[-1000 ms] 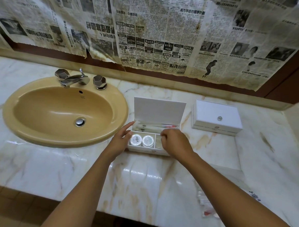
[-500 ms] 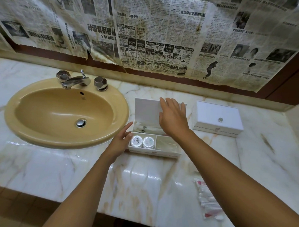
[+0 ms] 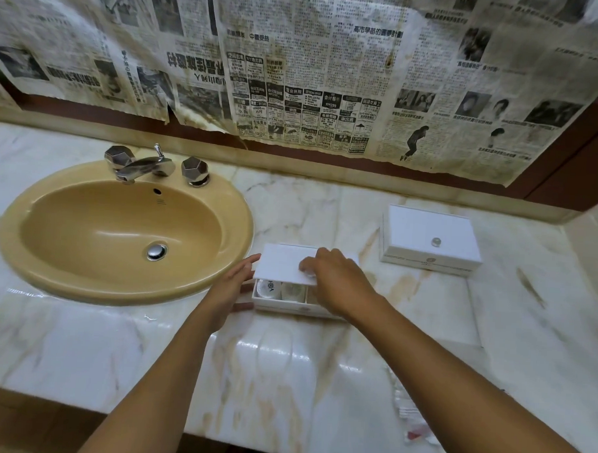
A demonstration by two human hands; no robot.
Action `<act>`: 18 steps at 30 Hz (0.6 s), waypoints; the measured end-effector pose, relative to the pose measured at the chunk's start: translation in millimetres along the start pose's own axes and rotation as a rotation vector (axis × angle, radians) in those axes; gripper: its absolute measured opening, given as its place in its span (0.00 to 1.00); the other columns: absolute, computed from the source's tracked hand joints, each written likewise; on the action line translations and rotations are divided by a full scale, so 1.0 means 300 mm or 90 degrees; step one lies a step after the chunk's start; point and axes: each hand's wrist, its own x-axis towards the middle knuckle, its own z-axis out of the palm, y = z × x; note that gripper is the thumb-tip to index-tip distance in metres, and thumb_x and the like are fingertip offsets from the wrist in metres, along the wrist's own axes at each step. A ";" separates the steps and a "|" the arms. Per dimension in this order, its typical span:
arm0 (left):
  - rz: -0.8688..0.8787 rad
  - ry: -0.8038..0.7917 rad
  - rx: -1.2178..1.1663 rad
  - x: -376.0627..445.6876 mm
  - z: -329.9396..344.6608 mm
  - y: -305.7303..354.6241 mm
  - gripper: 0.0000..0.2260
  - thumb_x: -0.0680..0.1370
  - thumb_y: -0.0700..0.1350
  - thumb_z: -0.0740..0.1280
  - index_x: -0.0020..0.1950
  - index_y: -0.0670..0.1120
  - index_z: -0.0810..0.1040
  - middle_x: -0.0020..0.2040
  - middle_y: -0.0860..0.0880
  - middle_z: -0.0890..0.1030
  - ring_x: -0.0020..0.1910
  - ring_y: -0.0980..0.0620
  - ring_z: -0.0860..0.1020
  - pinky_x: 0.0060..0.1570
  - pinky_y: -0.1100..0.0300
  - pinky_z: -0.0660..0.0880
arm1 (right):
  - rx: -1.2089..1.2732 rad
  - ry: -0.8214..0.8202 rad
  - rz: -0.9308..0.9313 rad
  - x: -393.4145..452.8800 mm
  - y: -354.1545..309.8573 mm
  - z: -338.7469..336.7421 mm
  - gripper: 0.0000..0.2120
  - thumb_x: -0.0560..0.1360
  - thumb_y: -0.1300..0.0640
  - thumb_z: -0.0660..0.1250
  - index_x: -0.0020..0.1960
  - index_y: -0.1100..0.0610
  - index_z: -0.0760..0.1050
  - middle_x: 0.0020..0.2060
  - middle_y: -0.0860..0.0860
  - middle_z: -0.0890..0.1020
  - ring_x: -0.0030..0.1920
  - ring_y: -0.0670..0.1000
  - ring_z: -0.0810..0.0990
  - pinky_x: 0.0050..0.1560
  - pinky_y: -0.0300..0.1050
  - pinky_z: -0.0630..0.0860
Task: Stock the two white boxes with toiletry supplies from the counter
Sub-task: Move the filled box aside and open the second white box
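Observation:
A small white box (image 3: 289, 306) sits on the marble counter right of the sink, its hinged lid (image 3: 282, 261) tilted down and nearly flat over it. Through the front gap I see two round white containers (image 3: 269, 289) inside. My right hand (image 3: 339, 283) lies on top of the lid with its fingers curled around the lid's knob. My left hand (image 3: 231, 288) rests flat against the box's left side, fingers straight. A second white box (image 3: 430, 240) stands closed farther right, with a small knob on its lid.
A tan oval sink (image 3: 119, 234) with a chrome tap (image 3: 146, 166) fills the left of the counter. Wrapped toiletry packets (image 3: 409, 412) lie near the front edge under my right forearm. Newspaper covers the wall behind. A side wall closes off the right end.
The lid stood upright one second ago. My right hand went from the box's front compartments up to the lid and brought it down over the box. My left hand stayed at the box's side.

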 end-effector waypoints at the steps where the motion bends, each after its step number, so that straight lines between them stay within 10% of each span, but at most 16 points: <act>1: -0.002 -0.001 0.002 -0.001 0.001 0.002 0.14 0.84 0.54 0.54 0.65 0.62 0.75 0.60 0.54 0.81 0.59 0.53 0.79 0.50 0.53 0.77 | 0.004 0.001 0.000 -0.004 0.000 0.018 0.22 0.74 0.66 0.60 0.66 0.51 0.69 0.57 0.53 0.71 0.59 0.55 0.68 0.55 0.48 0.68; 11: 0.015 0.056 0.020 -0.001 0.027 0.016 0.13 0.79 0.55 0.66 0.64 0.59 0.76 0.55 0.56 0.81 0.52 0.56 0.78 0.41 0.60 0.76 | 0.043 0.047 0.035 -0.024 0.018 0.101 0.21 0.78 0.47 0.63 0.69 0.51 0.68 0.62 0.52 0.71 0.63 0.54 0.68 0.61 0.49 0.65; 18: 0.063 0.136 0.045 0.018 0.077 -0.022 0.13 0.77 0.51 0.69 0.61 0.60 0.75 0.56 0.51 0.80 0.54 0.54 0.79 0.45 0.58 0.76 | 0.244 0.131 0.335 -0.036 0.076 0.151 0.38 0.76 0.38 0.61 0.77 0.48 0.46 0.75 0.54 0.56 0.74 0.56 0.57 0.70 0.56 0.60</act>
